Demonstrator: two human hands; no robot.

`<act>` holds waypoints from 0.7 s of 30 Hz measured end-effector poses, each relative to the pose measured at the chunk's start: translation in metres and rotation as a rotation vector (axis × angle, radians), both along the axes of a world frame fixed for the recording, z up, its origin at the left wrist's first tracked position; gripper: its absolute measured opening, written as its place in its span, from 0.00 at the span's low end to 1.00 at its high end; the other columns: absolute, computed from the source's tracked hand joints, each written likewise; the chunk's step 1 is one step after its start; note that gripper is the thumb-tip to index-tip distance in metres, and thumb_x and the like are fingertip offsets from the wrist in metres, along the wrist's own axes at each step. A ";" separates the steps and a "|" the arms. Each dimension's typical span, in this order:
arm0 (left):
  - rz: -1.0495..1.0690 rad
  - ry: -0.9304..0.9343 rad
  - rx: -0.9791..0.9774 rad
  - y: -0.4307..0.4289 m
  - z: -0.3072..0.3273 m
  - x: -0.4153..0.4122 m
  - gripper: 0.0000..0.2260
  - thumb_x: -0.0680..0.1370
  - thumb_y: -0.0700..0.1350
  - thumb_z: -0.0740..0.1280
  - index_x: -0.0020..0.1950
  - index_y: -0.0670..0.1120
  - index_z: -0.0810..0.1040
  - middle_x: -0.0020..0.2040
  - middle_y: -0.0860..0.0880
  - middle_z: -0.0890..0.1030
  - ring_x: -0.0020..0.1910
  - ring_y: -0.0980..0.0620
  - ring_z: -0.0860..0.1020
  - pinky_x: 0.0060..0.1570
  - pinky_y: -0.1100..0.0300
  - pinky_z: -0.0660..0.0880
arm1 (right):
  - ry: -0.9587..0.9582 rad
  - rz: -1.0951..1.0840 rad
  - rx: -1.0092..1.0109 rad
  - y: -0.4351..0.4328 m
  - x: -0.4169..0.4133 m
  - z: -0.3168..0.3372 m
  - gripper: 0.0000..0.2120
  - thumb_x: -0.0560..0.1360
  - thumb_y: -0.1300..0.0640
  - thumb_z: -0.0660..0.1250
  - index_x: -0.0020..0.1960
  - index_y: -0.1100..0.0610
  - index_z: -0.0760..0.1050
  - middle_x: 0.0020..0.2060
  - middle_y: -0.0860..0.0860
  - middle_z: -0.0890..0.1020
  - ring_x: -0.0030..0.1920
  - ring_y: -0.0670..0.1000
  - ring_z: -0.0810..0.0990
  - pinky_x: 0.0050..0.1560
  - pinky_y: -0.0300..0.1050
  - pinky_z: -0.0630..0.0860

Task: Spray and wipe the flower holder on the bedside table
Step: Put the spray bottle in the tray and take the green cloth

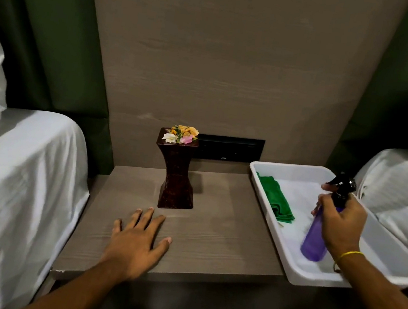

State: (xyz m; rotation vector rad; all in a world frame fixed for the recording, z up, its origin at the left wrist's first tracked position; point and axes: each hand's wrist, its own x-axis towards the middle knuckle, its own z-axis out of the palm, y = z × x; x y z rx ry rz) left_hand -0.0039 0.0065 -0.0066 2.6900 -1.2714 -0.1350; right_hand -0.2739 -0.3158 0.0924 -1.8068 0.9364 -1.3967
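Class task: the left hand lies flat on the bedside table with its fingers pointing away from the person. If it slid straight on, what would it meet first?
Most likely the base of the flower holder: the left hand points up-table toward it, with only bare table between.

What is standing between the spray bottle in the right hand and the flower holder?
Nothing visible. The right hand holds the spray bottle over the white tray. The flower holder stands apart to its left on the table, with only bare tabletop and the tray's rim between them. The left hand lies flat in front of the holder, not in that line.
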 end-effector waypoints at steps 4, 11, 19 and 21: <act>0.005 -0.006 0.009 0.000 0.000 0.000 0.36 0.80 0.74 0.44 0.86 0.61 0.47 0.88 0.52 0.45 0.87 0.47 0.44 0.81 0.34 0.43 | 0.031 -0.046 -0.044 0.003 0.000 -0.001 0.10 0.79 0.61 0.67 0.59 0.61 0.79 0.42 0.58 0.83 0.35 0.50 0.85 0.46 0.53 0.84; 0.018 -0.003 0.021 -0.001 0.002 0.001 0.36 0.81 0.74 0.44 0.86 0.61 0.47 0.88 0.52 0.45 0.87 0.48 0.44 0.81 0.34 0.44 | -0.126 -0.249 -0.422 0.025 -0.014 0.039 0.32 0.75 0.52 0.70 0.74 0.65 0.67 0.62 0.61 0.73 0.63 0.63 0.74 0.65 0.60 0.72; 0.028 -0.015 0.021 -0.001 0.001 0.001 0.45 0.72 0.79 0.33 0.86 0.61 0.47 0.88 0.52 0.45 0.87 0.47 0.44 0.81 0.34 0.44 | 0.177 0.109 -0.748 0.047 0.078 0.067 0.17 0.75 0.65 0.65 0.63 0.62 0.79 0.58 0.57 0.82 0.60 0.58 0.81 0.64 0.52 0.76; 0.034 -0.017 0.028 -0.003 0.001 0.000 0.42 0.75 0.78 0.37 0.86 0.61 0.47 0.88 0.52 0.45 0.87 0.47 0.44 0.81 0.34 0.45 | 0.419 0.132 -0.423 0.021 0.109 0.052 0.16 0.76 0.65 0.62 0.62 0.61 0.80 0.57 0.58 0.83 0.59 0.60 0.82 0.61 0.51 0.77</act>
